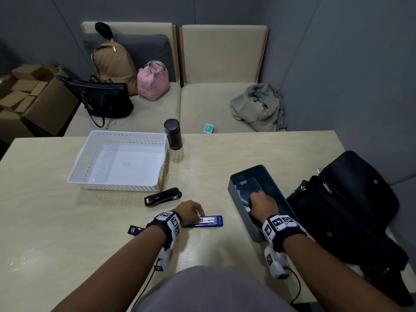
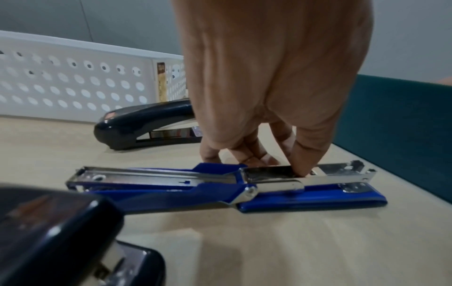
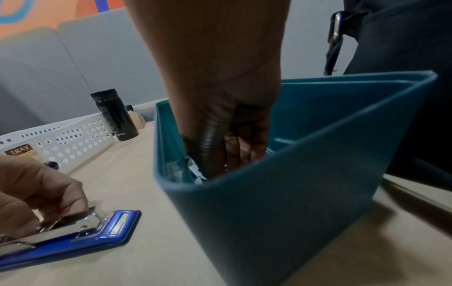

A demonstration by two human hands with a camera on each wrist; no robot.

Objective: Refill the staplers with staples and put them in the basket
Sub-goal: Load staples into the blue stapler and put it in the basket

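Observation:
A blue stapler (image 1: 209,221) (image 2: 305,199) (image 3: 80,236) lies swung open flat on the table, its metal magazine facing up. My left hand (image 1: 199,216) (image 2: 257,160) (image 3: 61,201) pinches that magazine near the hinge, thumb tip in the channel. My right hand (image 1: 258,199) (image 3: 220,154) reaches down into a dark teal bin (image 1: 240,212) (image 3: 269,212). Its fingertips are hidden among small boxes and paper scraps. A black stapler (image 1: 163,197) (image 2: 144,125) lies closed before the white perforated basket (image 1: 117,187) (image 2: 73,81) (image 3: 73,143). A third dark stapler (image 1: 134,230) (image 2: 61,241) sits by my left wrist.
A black flask (image 1: 173,134) (image 3: 115,116) stands behind the basket's right corner. A black bag (image 1: 344,210) fills the table's right side, touching the bin. Beyond the table's far edge a sofa holds bags, a folded cloth and a small box.

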